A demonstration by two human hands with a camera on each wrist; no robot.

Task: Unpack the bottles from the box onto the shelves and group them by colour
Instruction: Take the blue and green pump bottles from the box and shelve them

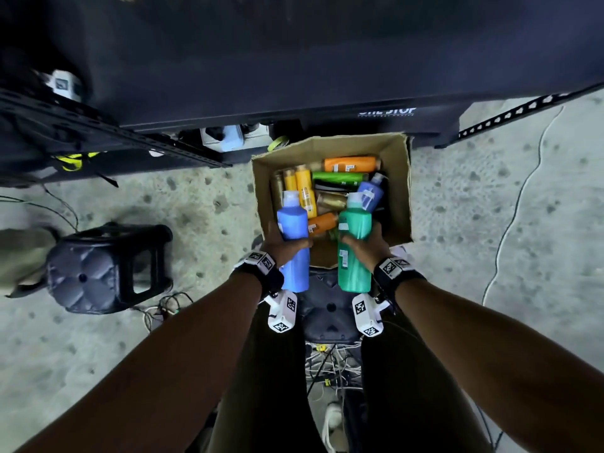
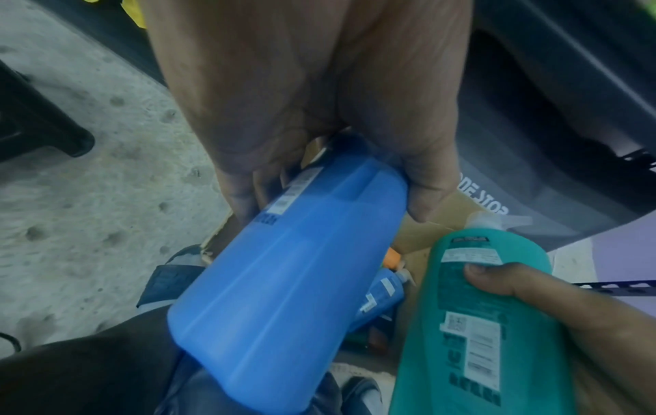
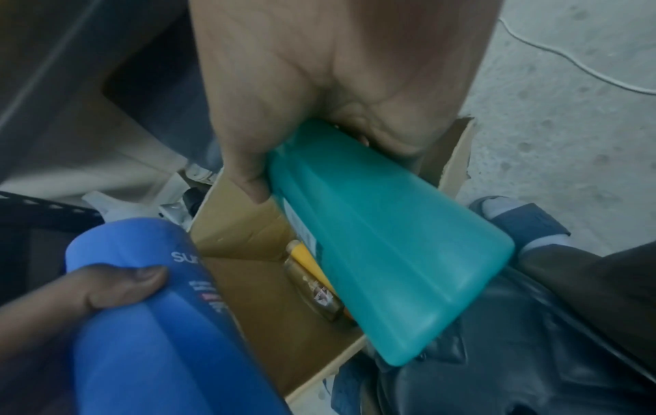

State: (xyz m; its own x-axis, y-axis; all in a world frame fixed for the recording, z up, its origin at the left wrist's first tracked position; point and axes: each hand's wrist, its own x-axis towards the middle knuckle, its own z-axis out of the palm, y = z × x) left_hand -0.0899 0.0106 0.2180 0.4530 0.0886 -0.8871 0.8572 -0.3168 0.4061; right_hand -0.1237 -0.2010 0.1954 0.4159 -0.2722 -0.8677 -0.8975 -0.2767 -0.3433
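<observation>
My left hand (image 1: 283,246) grips a large blue bottle (image 1: 294,243) around its upper body, just above the near edge of the cardboard box (image 1: 400,197). My right hand (image 1: 366,245) grips a large teal bottle (image 1: 354,253) the same way. In the left wrist view the blue bottle (image 2: 284,280) fills the middle, with the teal bottle (image 2: 479,323) at the right. From the right wrist the teal bottle (image 3: 387,252) shows under my palm, the blue bottle (image 3: 159,323) at lower left. Inside the box lie orange (image 1: 351,164), yellow (image 1: 305,188), green (image 1: 336,177) and smaller blue (image 1: 371,192) bottles.
A dark metal shelf unit (image 1: 294,76) stands just beyond the box. A black plastic stool (image 1: 108,266) sits on the concrete floor to the left. Another dark stool (image 1: 330,308) is under the box's near edge. Tangled cables (image 1: 330,361) lie between my legs, a white cable (image 1: 510,223) runs right.
</observation>
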